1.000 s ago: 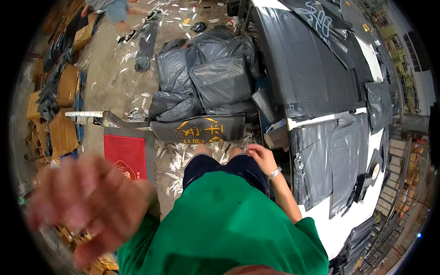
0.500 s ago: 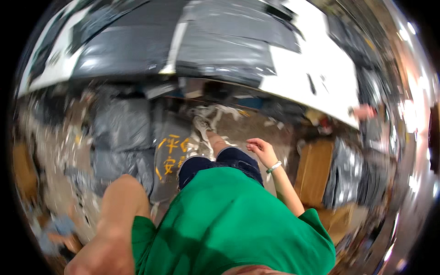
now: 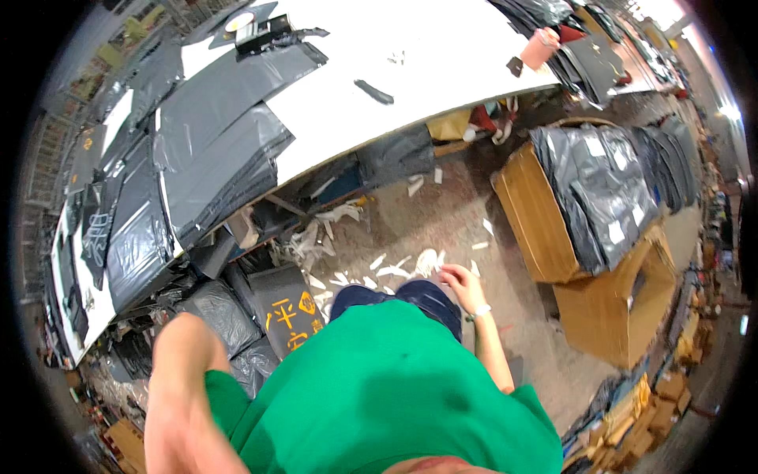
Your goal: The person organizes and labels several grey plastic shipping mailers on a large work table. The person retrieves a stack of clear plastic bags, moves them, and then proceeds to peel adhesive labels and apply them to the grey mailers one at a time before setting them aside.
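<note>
My right hand [image 3: 460, 283] hangs beside my dark shorts, its fingers loosely bent and apart with nothing between them. A pale band circles that wrist. On the left my bent arm rises toward the lower edge, with its hand out of the picture. In front stands a long white table [image 3: 442, 55] carrying dark plastic-wrapped packs [image 3: 221, 103]. A small slim black object [image 3: 373, 92] lies on its white top, too small to name. White scraps [image 3: 395, 268] litter the floor nearest my right hand.
To the right, a cardboard box [image 3: 537, 221] holds grey plastic-wrapped packs [image 3: 600, 197]; another open carton [image 3: 616, 308] stands beside it. A pink cylinder [image 3: 540, 49] is at the table's right end. Dark packs [image 3: 225, 312] and a black panel with yellow writing [image 3: 288, 304] lie left.
My view has turned right, so the table now slants and the boxes show more fully. My right hand stays beside my body, still without anything in it.
</note>
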Motion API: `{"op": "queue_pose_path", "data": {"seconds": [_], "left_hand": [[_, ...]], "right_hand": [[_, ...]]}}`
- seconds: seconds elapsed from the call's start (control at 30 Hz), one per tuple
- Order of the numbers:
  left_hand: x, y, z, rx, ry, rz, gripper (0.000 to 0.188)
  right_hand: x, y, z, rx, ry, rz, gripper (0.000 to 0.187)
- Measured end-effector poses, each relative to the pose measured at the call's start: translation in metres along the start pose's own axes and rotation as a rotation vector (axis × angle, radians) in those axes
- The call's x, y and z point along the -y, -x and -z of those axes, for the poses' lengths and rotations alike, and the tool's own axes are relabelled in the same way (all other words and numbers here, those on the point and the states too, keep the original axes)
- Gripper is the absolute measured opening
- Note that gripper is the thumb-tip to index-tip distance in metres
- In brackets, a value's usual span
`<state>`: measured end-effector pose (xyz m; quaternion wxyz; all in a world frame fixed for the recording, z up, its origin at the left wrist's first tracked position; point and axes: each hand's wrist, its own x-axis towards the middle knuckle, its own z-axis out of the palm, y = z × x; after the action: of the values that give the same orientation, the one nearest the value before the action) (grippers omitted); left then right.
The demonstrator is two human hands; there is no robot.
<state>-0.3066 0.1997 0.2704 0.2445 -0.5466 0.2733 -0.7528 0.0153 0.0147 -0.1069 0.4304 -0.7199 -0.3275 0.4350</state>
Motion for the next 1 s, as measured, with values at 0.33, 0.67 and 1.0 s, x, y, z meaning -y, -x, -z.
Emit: {"op": "queue_pose_path", "data": {"seconds": [0.33,0.67,1.0], "left_hand": [[-0.077,0.33,-0.12,1.129,-0.047,1.864,0.013],[-0.053,0.498,-0.075,1.419,-0.241,2.093,0.021],[-0.011,0.591,-0.09,1.559,-0.067,1.895,0.03]], "right_hand": [[0.062,-0.131,0.174,-0.109,0.004,0.004,0.02],[0.149,-0.33,0.03,0.306,0.432,0.36,0.028],[0.205,-0.456,-0.101,0.068,0.99,0.353,0.034]]}}
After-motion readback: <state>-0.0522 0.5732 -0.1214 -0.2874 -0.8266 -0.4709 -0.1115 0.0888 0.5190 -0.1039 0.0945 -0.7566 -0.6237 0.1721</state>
